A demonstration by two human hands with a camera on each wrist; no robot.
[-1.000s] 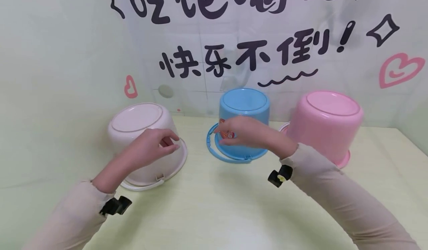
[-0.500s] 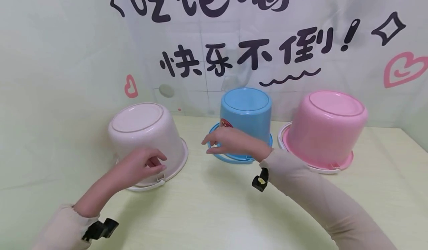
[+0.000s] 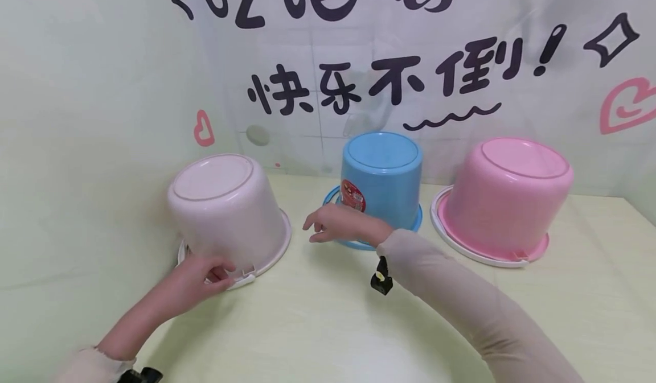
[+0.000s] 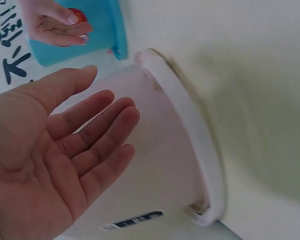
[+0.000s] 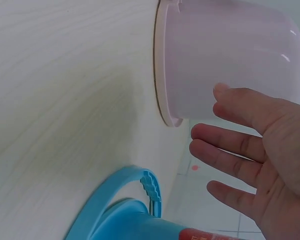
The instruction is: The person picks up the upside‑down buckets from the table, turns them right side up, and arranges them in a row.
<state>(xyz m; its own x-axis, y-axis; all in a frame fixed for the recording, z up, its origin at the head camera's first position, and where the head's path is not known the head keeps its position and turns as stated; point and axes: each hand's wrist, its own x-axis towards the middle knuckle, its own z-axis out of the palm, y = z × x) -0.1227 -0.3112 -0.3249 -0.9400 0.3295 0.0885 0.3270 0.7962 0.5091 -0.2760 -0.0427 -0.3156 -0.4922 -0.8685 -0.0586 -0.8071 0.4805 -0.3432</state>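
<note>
Three upside-down plastic buckets stand in a row: a pale pinkish-white bucket (image 3: 241,218), a blue bucket (image 3: 394,195) and a pink bucket (image 3: 507,206). My left hand (image 3: 197,280) is low in front of the pale bucket, near its rim and white handle (image 4: 187,120). In the left wrist view the left fingers (image 4: 107,132) are spread and loosely bent, with nothing in them. My right hand (image 3: 340,223) hovers before the blue bucket, overlapping its blue handle (image 5: 107,195) in the head view. Its fingers (image 5: 230,157) are relaxed and hold nothing.
The buckets stand along the back of a pale wooden table (image 3: 328,314). Behind them hangs a white backdrop (image 3: 287,161) with black lettering and pink hearts. A pale wall (image 3: 87,172) is close on the left. The pink bucket's white handle (image 3: 441,229) lies around its rim.
My left hand has lowered and moved left, from in front of the pale bucket's side to near its rim. My right hand has shifted left and down, uncovering the blue bucket's red label.
</note>
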